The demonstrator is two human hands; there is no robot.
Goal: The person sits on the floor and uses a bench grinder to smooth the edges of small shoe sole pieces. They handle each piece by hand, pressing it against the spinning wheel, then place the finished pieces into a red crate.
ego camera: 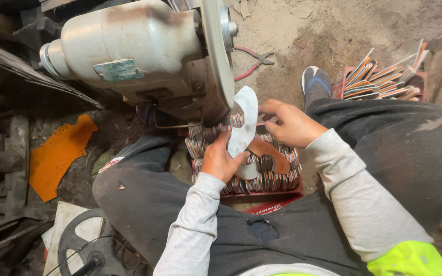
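Dusty earthen floor (282, 30) is seen beneath a seated person, with red pliers (251, 61) lying on it. A white curved sole-shaped piece (244, 120) is gripped at its lower end by the left hand (221, 161) and steadied at its edge by the right hand (290, 122), right beside the grinder's disc (218, 51). Fingertips could be caught if the piece slipped against the disc. Thin, flat and crescent-cut, it is held above a red crate (262, 191) of stacked soles.

A white, curved sole-shaped cutout (244, 122) stands nearly upright, its top edge against the grinding disc (219, 51), above a crate of stacked pieces.
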